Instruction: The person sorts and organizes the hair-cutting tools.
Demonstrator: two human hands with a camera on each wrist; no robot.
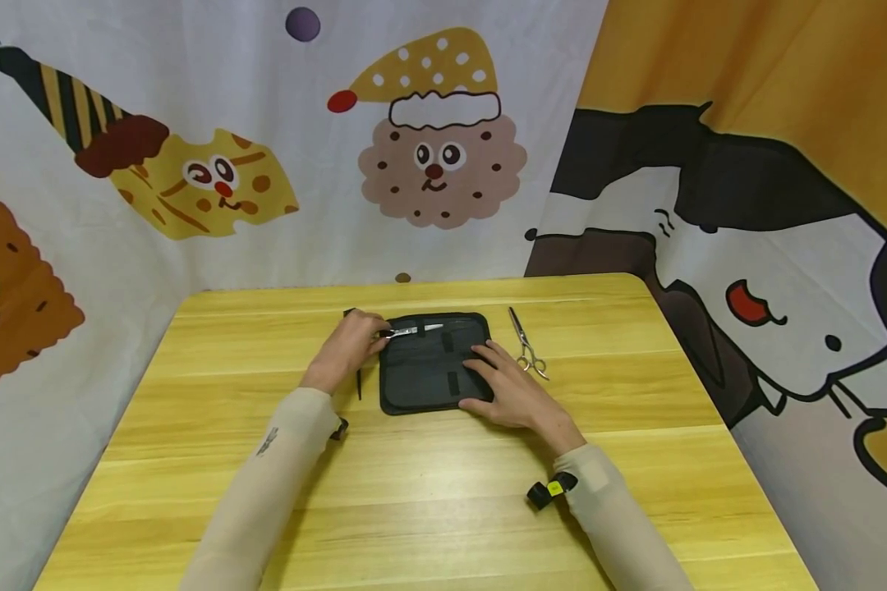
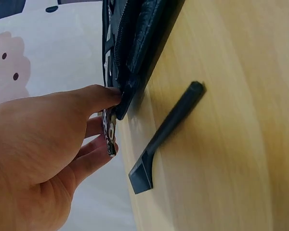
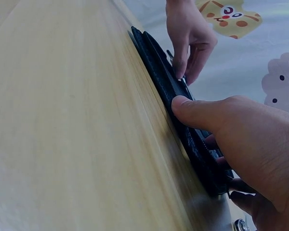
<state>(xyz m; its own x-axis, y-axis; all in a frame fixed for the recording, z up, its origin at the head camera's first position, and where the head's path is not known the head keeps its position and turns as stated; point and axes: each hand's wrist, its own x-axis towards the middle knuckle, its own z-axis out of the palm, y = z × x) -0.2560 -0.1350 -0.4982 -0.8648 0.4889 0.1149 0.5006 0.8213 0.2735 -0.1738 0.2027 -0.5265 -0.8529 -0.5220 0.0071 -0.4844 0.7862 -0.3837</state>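
A black zip case lies unfolded on the table. Along its far side, silver scissors sit under a small strap, blades pointing right. My left hand pinches the scissors' handle end at the case's far left corner; in the left wrist view, the thumb is against the case edge and the handle shows beyond it. My right hand rests on the case's right side with fingers spread; in the right wrist view, its thumb touches the near edge.
A second pair of silver scissors lies right of the case. Left of it is a slim black tool with a flared flat end, partly covered by my left hand in the head view. A printed curtain hangs behind the table.
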